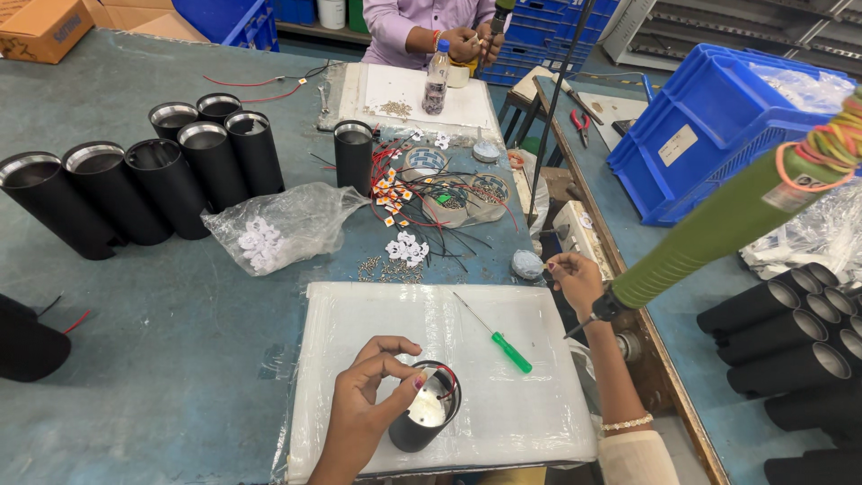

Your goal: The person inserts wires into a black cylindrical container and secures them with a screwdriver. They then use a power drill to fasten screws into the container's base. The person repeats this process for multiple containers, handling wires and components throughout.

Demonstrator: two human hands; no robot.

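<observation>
Nearest me: black cylindrical housing (424, 409) standing upright on the white foam mat (359, 314), near its front edge. My left hand (373, 391) is on it, fingers curled over the rim, thumb and forefinger pinched at the top edge where a red wire (448, 375) loops into the open mouth. Shiny reflector visible inside.

My right hand (575, 278) is off the mat's far right corner, fingers loosely closed, pinching something too small to tell. Just beside it hangs the green powered screwdriver (718, 233), slanting down from upper right, tip near my wrist.

Green-handled screwdriver (503, 346) lies loose on the mat, apart from both hands.

Beyond the mat: clear bag of white parts (283, 224), scattered LED chips and wires (422, 202), row of black housings (135, 189) at left. Blue crates (718, 126) at right. Another person's hands (471, 40) work at the far end.
</observation>
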